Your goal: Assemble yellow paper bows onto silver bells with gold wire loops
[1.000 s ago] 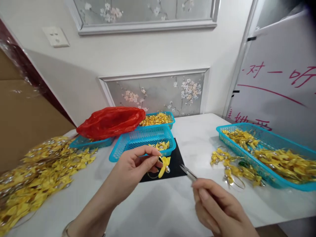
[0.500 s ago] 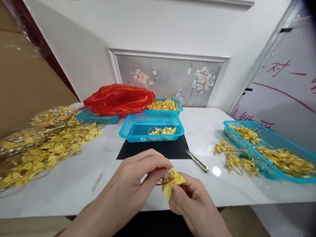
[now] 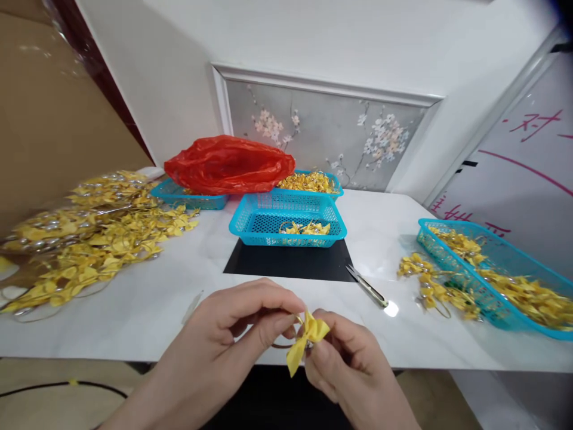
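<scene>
Yellow bow (image 3: 308,335) pinched between two hands

The right hand (image 3: 347,364) is clamped on the bow's right side, thumb in front; the left hand (image 3: 244,328) has thumb and forefinger closed on the thin band (image 3: 283,346) at its left. The bow lies between both sets of fingertips, just over the table's (image 3: 403,340) near edge, closer to the right hand. Its long axis slants from a tail pointing down and left to a wing at upper right.

Beyond lie a black mat (image 3: 286,261), a blue basket (image 3: 239,230) and, to the right, scissors (image 3: 367,286).

The right hand's curled fingers hide the bow's back, and where the band joins it is hard to make out. Both forearms are cut off below. A red bag (image 3: 228,164) covers part of another basket (image 3: 210,202).
</scene>
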Action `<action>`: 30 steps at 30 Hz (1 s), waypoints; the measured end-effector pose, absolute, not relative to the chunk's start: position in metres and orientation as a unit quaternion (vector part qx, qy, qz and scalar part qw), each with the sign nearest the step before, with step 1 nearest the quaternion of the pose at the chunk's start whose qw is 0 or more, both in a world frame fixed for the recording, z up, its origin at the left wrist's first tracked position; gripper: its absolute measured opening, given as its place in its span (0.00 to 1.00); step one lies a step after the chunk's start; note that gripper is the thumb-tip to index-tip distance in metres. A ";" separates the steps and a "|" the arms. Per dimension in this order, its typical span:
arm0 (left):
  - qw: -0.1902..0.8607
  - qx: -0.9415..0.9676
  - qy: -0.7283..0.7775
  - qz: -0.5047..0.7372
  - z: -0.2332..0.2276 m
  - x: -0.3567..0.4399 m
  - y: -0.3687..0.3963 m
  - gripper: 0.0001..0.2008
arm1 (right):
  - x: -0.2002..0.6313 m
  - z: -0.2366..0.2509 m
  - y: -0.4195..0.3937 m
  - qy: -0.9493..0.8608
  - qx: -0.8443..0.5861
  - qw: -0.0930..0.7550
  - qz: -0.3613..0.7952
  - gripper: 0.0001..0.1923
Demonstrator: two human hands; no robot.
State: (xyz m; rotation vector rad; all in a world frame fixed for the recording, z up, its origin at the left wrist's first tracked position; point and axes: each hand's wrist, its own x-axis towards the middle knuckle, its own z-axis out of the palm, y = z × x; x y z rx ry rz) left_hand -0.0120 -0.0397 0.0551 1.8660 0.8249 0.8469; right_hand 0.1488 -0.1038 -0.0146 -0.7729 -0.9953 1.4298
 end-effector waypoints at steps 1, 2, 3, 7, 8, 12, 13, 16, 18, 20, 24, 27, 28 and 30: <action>0.459 0.747 0.341 0.338 0.052 -0.016 -0.039 0.10 | 0.149 -0.013 -0.104 -0.454 -0.355 0.576 0.579 0.13; 0.472 0.739 0.348 0.331 0.048 -0.020 -0.039 0.09 | 0.150 -0.011 -0.104 -0.494 -0.385 0.573 0.529 0.12; 0.488 0.730 0.354 0.321 0.044 -0.024 -0.039 0.08 | 0.151 -0.009 -0.105 -0.543 -0.412 0.565 0.465 0.10; 0.518 0.714 0.370 0.291 0.028 -0.037 -0.042 0.22 | 0.154 -0.007 -0.106 -0.717 -0.464 0.481 0.197 0.13; 0.516 0.715 0.377 0.284 0.026 -0.038 -0.044 0.26 | 0.153 -0.007 -0.106 -0.741 -0.470 0.460 0.138 0.14; 0.466 0.727 0.402 0.305 0.025 -0.032 -0.053 0.18 | 0.148 -0.006 -0.108 -0.784 -0.451 0.408 -0.119 0.14; 0.452 0.733 0.400 0.314 0.026 -0.030 -0.055 0.13 | 0.146 -0.007 -0.108 -0.780 -0.452 0.401 -0.163 0.13; 0.437 0.737 0.394 0.332 0.027 -0.026 -0.060 0.09 | 0.144 -0.009 -0.108 -0.755 -0.466 0.400 -0.232 0.14; 0.444 0.725 0.399 0.344 0.027 -0.027 -0.063 0.11 | 0.145 -0.012 -0.107 -0.748 -0.453 0.405 -0.269 0.13; 0.460 0.712 0.403 0.344 0.026 -0.030 -0.065 0.12 | 0.147 -0.014 -0.106 -0.740 -0.440 0.407 -0.306 0.12; 0.514 0.680 0.399 0.337 0.027 -0.037 -0.067 0.11 | 0.143 -0.015 -0.105 -0.714 -0.454 0.438 -0.304 0.10; 0.522 0.657 0.397 0.372 0.028 -0.036 -0.065 0.10 | 0.137 -0.015 -0.104 -0.701 -0.456 0.472 -0.280 0.08; 0.512 0.656 0.402 0.381 0.028 -0.035 -0.064 0.09 | 0.136 -0.015 -0.104 -0.697 -0.457 0.480 -0.274 0.07; 0.492 0.663 0.415 0.383 0.029 -0.030 -0.061 0.06 | 0.134 -0.014 -0.102 -0.696 -0.450 0.491 -0.267 0.07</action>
